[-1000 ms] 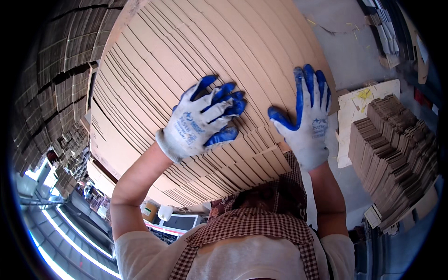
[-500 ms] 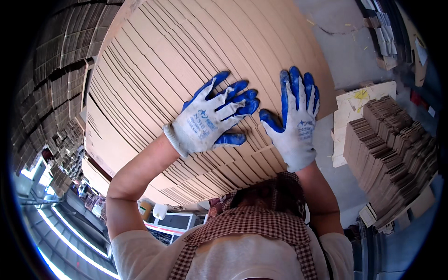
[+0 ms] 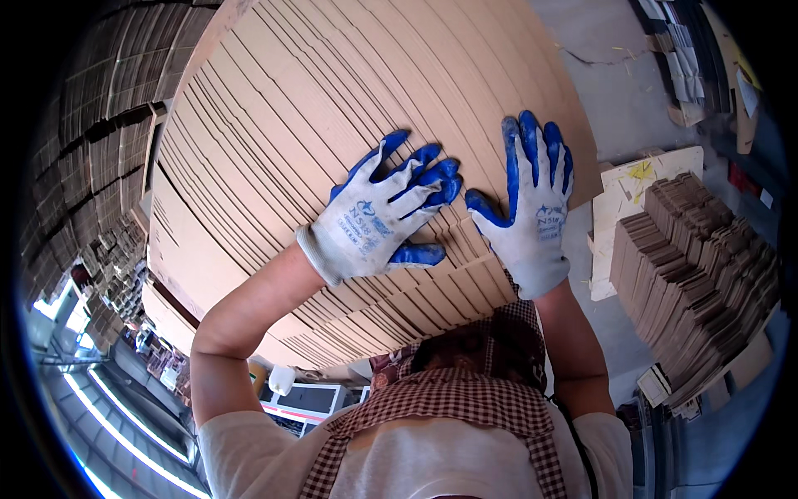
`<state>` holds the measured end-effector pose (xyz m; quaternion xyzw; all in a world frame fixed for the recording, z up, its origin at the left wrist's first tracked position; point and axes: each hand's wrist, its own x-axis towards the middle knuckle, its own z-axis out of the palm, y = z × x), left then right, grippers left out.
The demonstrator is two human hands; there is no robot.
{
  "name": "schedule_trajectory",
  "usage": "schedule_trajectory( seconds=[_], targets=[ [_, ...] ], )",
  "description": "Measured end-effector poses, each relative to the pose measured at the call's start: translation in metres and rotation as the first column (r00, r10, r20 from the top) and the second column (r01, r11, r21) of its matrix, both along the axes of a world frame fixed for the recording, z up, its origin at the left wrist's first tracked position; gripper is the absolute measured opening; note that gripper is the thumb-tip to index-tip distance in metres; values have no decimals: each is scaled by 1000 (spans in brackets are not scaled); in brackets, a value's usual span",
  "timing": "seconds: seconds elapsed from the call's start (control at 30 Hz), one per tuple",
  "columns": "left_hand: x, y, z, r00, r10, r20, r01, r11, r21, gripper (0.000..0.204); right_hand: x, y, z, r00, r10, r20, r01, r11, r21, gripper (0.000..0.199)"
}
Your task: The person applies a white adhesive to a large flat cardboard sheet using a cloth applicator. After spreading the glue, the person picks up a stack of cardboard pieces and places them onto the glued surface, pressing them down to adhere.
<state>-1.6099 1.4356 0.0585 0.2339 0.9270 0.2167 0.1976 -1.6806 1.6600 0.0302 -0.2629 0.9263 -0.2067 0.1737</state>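
Before me lies a wide spread of flat brown cardboard sheets (image 3: 274, 125), fanned out so that each one overlaps its neighbour in long slanting edges. My left hand (image 3: 374, 212), in a white glove with blue-coated fingers, rests palm down on the middle of the sheets, its fingers apart and slightly bent. To the right, my right hand (image 3: 532, 204) wears a matching glove and lies flat on the sheets near their right side, fingers pointing away from me and thumb spread out. Neither hand grips a sheet. The sheets' near edges reach my checkered apron (image 3: 457, 399).
Stacked cardboard (image 3: 690, 274) stands at the right, beside a pale wooden board (image 3: 615, 191) on the grey floor. Tall piles of cardboard (image 3: 108, 108) line the left. A white container (image 3: 282, 380) and a grey metal frame (image 3: 307, 399) are at lower left.
My right hand has slid slightly away from me and a little right across the sheets. The left hand has barely shifted, with its fingers still spread.
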Motion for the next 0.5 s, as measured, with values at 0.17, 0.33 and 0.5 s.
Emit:
schedule_trajectory(
  seconds=[0.17,0.33,0.5],
  targets=[
    [8,2,-2,1000,-14,-11,14,1000,27,82,1,3,-4,1000,-20,9,21,999,-29,94],
    [15,1,-1,999,-40,-27,41,999,23,83,1,6,-12,999,-19,-45,16,998,-64,94],
    [3,-12,3,996,-29,-86,34,998,58,70,-2,11,-10,998,-27,-61,17,988,-152,87]
  ],
)
